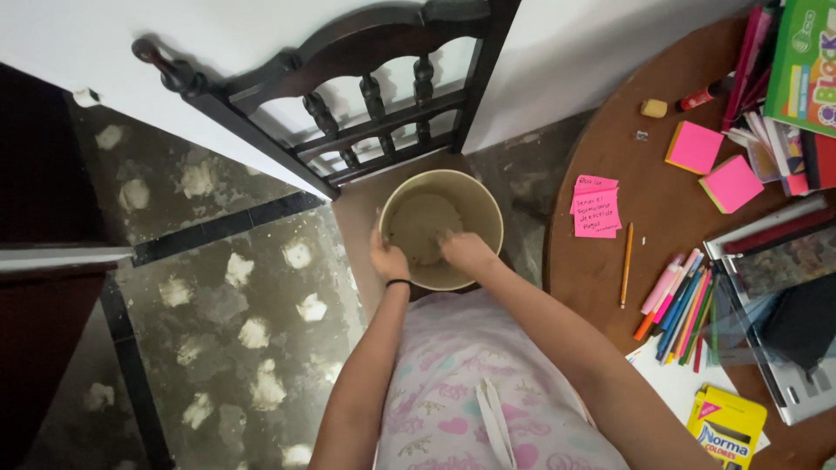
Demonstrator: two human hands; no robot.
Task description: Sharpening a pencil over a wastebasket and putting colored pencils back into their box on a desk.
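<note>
The left hand [388, 259] is seen clasped over the near-left rim of a round cream bowl [488, 213], with its fingers curled down inside the wall; a thin black band [398, 282] is worn on its wrist. The right hand [466, 251] is pressed into the bowl from the near side, its fingers bent down against a flattened mass of grey-beige dough [421, 222] that fills the bowl's floor; whether any dough is pinched between the fingers cannot be told. The bowl is set on the seat of a dark wooden chair [348, 104], just ahead of both hands, with the turned spindles of the chair back standing beyond it. Behind the wrists, a pale garment printed with pink hearts [470, 383] is shown. To the right of the right hand, a round brown table [662, 200] is seen, on which pink sticky notes [596, 207] lie nearest, then an orange pencil [626, 265], then a row of coloured markers [679, 305]. Well to the left of the left hand, a mottled grey tiled floor [235, 305] is visible.
</note>
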